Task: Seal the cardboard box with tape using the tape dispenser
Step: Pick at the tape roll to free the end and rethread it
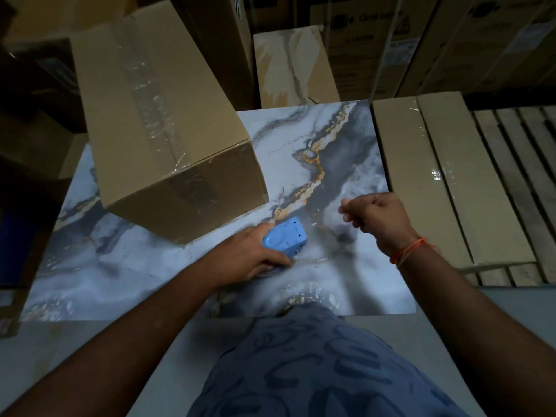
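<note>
A closed cardboard box (156,115) stands on the marbled tabletop (331,164), at its left half. Clear tape (150,94) runs along the box's top seam and down its near end face. My left hand (240,257) grips a blue tape dispenser (284,239) just in front of the box's near corner, low over the table. My right hand (382,218) is to the right of the dispenser, fingers pinched together; a clear strip of tape (325,233) seems to stretch from the dispenser toward it, but it is hard to make out.
Flat cardboard packs (445,182) lie against the table's right edge, on a slatted wooden surface (523,164). Large cartons (391,46) are stacked behind the table. A marbled panel (291,67) leans at the back. Dark boxes (27,164) crowd the left side.
</note>
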Demonstrator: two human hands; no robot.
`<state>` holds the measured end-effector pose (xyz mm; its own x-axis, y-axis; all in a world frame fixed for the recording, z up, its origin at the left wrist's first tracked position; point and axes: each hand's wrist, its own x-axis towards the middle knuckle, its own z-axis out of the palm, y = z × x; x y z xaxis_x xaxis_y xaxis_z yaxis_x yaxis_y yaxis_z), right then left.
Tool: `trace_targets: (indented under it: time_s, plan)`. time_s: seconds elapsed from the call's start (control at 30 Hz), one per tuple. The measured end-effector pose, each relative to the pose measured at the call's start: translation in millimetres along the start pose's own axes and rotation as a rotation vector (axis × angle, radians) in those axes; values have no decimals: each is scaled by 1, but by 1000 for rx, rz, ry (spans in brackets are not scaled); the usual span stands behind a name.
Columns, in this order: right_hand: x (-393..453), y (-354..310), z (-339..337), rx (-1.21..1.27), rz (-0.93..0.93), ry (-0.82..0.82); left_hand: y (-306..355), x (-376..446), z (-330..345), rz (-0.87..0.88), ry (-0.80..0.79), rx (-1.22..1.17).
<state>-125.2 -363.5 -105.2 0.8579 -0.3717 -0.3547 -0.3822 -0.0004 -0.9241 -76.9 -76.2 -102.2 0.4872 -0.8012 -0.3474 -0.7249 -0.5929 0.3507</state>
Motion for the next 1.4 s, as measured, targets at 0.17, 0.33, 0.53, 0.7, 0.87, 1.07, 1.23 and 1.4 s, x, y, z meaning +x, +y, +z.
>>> trace_targets:
  time_s: [0.17,0.33,0.53,0.7,0.87,1.07,1.23,1.4]
  plan:
    - [-5,18,5,-40,20,-16,1,-2,12,-77,-49,47]
    - [-6,31,6,-1,70,6,9,0,11,-401,-144,-214]
    - [5,31,-16,36,97,60,5,-2,11,-510,-95,-260]
    - [17,27,-29,-4,80,49,11,7,7,-505,-117,-279]
    - [21,32,-42,0,102,65,17,12,5,-515,-84,-302]
    - [21,34,-42,-61,60,39,21,32,15,-529,-99,-201]
    - [20,32,-48,-124,-38,41,26,46,20,-355,-191,-5]
    - [23,31,-53,-221,-116,13,39,54,12,-105,-250,183]
